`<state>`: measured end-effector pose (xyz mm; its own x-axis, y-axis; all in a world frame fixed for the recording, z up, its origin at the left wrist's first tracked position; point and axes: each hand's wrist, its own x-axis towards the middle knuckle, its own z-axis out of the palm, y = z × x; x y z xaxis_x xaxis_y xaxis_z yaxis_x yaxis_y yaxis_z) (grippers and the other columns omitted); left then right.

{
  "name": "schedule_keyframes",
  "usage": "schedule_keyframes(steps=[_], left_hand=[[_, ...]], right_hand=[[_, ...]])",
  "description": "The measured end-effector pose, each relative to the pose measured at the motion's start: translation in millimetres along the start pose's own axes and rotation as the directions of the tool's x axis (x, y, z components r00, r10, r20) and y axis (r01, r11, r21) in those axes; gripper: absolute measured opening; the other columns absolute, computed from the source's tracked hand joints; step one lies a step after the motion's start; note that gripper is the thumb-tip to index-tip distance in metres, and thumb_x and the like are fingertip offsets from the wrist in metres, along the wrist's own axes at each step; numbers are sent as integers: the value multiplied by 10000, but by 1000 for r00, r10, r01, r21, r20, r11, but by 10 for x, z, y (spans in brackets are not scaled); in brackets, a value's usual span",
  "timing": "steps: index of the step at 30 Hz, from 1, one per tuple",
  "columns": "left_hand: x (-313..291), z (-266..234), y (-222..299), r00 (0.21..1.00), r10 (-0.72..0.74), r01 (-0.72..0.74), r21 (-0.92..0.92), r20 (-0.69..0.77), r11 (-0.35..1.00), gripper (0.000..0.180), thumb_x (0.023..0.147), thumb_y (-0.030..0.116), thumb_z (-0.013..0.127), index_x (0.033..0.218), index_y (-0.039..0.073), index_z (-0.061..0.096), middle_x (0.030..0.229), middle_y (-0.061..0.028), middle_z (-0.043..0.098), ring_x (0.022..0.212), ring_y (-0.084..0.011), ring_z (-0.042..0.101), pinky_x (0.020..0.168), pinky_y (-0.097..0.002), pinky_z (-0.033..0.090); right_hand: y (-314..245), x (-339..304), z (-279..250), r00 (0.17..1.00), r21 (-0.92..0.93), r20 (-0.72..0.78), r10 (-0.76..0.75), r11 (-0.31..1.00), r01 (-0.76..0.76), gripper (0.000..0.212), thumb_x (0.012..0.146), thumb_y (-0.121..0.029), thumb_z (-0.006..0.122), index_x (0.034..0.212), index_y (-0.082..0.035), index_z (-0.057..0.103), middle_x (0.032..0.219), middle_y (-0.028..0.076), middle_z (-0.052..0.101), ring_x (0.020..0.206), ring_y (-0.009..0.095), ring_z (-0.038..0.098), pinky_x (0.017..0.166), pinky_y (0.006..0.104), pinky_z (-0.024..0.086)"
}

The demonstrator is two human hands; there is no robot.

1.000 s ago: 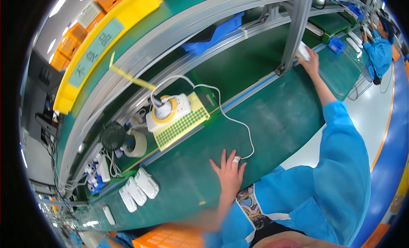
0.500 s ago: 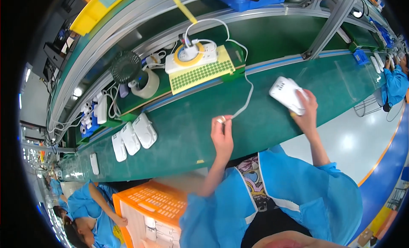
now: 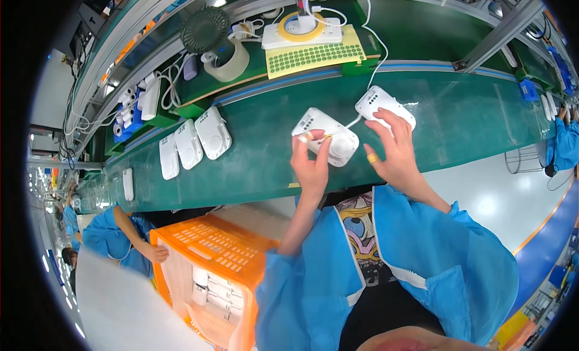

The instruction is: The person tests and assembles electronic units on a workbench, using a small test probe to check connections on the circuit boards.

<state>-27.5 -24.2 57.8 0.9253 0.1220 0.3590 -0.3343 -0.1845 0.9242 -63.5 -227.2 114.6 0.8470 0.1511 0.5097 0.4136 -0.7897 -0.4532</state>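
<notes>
My left hand (image 3: pixel 310 165) is closed, thumb and fingertips pinched on the end of a white cable (image 3: pixel 354 121). Under those fingertips a white device (image 3: pixel 342 147) with a round grille lies on the green bench. To its right lies a second white device (image 3: pixel 369 102) with small dark marks on its top edge. Over this one reaches my right hand (image 3: pixel 395 155), fingers spread and thumb apart; its fingertips touch or hover at the casing, I cannot tell which. Part of the cable is hidden behind the second device.
Several similar white devices (image 3: pixel 189 144) lie at the bench's left. On the back ledge are a power strip (image 3: pixel 330 36), a yellow sheet of green dots (image 3: pixel 316 56), a tape roll (image 3: pixel 232 64) and a fan (image 3: pixel 206 31). An orange crate (image 3: pixel 208 245) stands lower left, a co-worker's hand (image 3: pixel 158 253) on it.
The white device in my right hand has come leftward; two devices now lie side by side. My right hand has loosened and spread. My left hand, with the cable end, is now over one device.
</notes>
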Motion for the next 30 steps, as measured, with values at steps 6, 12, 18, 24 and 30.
schedule_keyframes(steps=[6,12,18,24,30], left_hand=[[-101,120,19,984,-17,23,-32,176,999,275,872,19,810,1110,32,674,1027,-72,691,977,-197,684,877,-320,530],[19,-155,-116,922,281,-376,442,267,815,712,756,368,901,1312,32,612,1418,-197,544,1359,-411,470,1198,-672,235],[56,-246,-220,943,10,-237,648,334,724,1197,627,605,911,1552,50,393,1615,-230,316,1533,-459,249,1153,-802,100],[18,-239,-175,885,-15,-290,576,465,765,1226,607,620,908,1567,62,389,1624,-213,323,1551,-435,242,1155,-808,56],[22,-220,-166,870,-19,-304,566,493,766,1260,583,631,911,1578,69,380,1640,-191,316,1565,-412,230,1155,-810,25]], right_hand=[[18,31,119,980,148,60,-189,973,179,338,825,-35,787,1144,-56,677,1195,125,681,1106,328,670,922,434,539],[176,-93,287,999,299,51,-5,954,-11,109,862,-42,780,959,-39,730,935,94,710,802,284,704,693,371,575],[290,-25,461,992,349,58,108,929,-122,107,890,-53,763,980,-20,714,934,111,693,811,301,694,709,384,567],[267,5,392,967,300,239,87,941,-159,111,895,-54,757,999,-32,727,933,106,708,794,316,708,685,396,569],[309,-22,314,972,237,227,53,965,-108,116,873,-29,749,988,-39,739,922,106,705,767,323,704,670,402,573]])
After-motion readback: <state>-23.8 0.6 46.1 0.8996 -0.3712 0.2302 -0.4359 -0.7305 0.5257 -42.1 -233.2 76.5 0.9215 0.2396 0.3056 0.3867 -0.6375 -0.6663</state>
